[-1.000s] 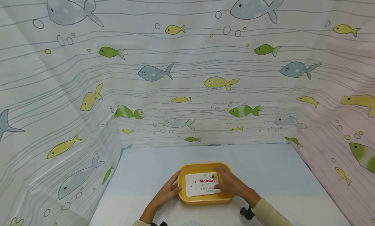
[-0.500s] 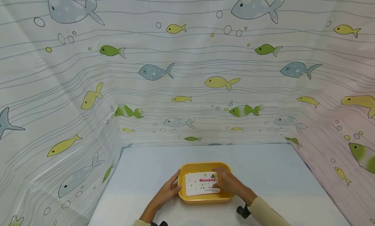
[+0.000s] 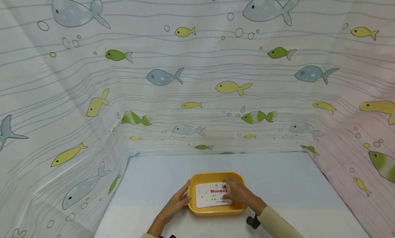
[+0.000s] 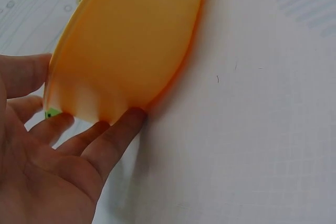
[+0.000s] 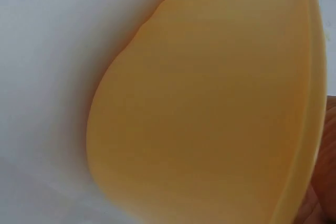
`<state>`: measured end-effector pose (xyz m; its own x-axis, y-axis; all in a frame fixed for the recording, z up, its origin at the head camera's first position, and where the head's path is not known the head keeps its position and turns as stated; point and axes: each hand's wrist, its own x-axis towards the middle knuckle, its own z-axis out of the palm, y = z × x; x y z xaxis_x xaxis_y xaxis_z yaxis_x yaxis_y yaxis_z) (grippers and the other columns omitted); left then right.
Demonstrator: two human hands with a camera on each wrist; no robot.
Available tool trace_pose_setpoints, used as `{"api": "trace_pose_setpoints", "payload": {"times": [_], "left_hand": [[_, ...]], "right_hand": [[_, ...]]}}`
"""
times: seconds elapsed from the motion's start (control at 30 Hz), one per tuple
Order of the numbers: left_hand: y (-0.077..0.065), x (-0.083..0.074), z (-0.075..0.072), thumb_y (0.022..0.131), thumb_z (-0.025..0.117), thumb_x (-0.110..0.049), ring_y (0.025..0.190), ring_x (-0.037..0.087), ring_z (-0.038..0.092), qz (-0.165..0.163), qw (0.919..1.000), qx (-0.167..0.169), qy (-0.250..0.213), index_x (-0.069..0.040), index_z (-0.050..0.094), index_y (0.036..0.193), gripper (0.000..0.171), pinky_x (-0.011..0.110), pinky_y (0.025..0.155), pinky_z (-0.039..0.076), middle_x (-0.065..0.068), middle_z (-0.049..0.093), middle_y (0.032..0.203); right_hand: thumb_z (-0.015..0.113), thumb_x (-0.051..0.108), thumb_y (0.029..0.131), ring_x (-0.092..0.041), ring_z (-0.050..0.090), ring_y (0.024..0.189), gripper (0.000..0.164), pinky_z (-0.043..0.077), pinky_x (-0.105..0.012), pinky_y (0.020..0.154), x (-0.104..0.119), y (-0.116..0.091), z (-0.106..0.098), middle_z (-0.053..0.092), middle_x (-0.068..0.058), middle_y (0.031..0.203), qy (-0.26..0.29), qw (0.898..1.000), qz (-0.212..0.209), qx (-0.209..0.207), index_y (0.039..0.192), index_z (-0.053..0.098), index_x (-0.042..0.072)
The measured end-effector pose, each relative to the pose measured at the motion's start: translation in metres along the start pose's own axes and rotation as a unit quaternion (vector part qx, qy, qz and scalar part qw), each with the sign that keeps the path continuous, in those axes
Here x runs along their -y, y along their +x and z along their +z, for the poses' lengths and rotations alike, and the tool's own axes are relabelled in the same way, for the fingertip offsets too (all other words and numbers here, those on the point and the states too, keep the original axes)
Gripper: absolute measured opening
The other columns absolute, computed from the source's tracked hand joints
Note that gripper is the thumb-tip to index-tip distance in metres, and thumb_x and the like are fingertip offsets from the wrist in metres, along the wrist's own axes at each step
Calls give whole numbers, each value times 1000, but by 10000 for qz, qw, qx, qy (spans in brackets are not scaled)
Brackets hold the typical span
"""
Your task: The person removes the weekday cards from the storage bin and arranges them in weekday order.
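Observation:
A yellow plastic tray (image 3: 192, 209) sits on the table in the head view. Inside it lies a white card (image 3: 205, 197) printed with "Monday" in red; whether more cards lie underneath is hidden. My left hand (image 3: 176, 203) touches the tray's left end, its fingers spread along the outer wall, as the left wrist view shows with that hand (image 4: 58, 166) close up. Reaching over the right side, my right hand (image 3: 239, 192) holds the card's right end, thumb over its face and fingers near its far edge. The tray wall (image 5: 210, 103) hides most of that hand in the right wrist view.
The white and pale blue table (image 3: 277, 183) extends around the tray. Fish-printed sheeting (image 3: 197, 94) stands behind it and along both sides. A black wrist-worn device (image 3: 253, 222) is beside the right sleeve (image 3: 276, 221).
My right hand and forearm have shifted slightly left, the fingers reaching a little farther over the card. The left hand, tray and card stay in place.

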<state>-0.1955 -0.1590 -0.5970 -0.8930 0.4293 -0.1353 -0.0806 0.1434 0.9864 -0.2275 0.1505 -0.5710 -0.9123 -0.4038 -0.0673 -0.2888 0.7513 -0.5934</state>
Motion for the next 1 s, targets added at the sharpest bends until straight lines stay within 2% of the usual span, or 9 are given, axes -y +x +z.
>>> {"api": "trace_pose_setpoints", "payload": {"times": [0.2, 0.4, 0.7, 1.0], "left_hand": [[-1, -3, 2, 103, 53, -19, 145, 47, 31, 6, 10000, -28, -11, -15, 14, 162, 70, 41, 103, 53, 21, 6, 166], [-1, -5, 2, 102, 53, -19, 143, 48, 35, -69, 9999, -97, -31, -16, 16, 161, 69, 42, 97, 57, 21, 8, 166], [0, -2, 1, 102, 53, -20, 144, 48, 31, -71, 9999, -124, -40, -16, 17, 161, 69, 43, 99, 55, 21, 9, 166], [-3, -1, 2, 102, 53, -19, 145, 47, 31, -217, 9994, -104, -239, -18, 17, 161, 68, 45, 99, 55, 20, 7, 166]], "right_hand": [[86, 26, 78, -25, 61, 110, 65, 53, -49, 99, -1, 2, 2, 60, -13, 130, -116, 9999, -26, -35, 132, 56, 8], [86, 26, 77, -20, 59, 102, 65, 54, -46, 99, -1, 4, 4, 61, -11, 126, -201, 9997, -129, -25, 132, 56, 7], [88, 29, 74, -17, 57, 97, 66, 55, -44, 98, -2, 9, 11, 60, -8, 121, -300, 9995, 12, 22, 129, 59, 8], [89, 27, 74, -22, 52, 104, 65, 52, -48, 102, -3, 6, 15, 56, -8, 126, -348, 9990, 1, 290, 130, 60, 10]]}}
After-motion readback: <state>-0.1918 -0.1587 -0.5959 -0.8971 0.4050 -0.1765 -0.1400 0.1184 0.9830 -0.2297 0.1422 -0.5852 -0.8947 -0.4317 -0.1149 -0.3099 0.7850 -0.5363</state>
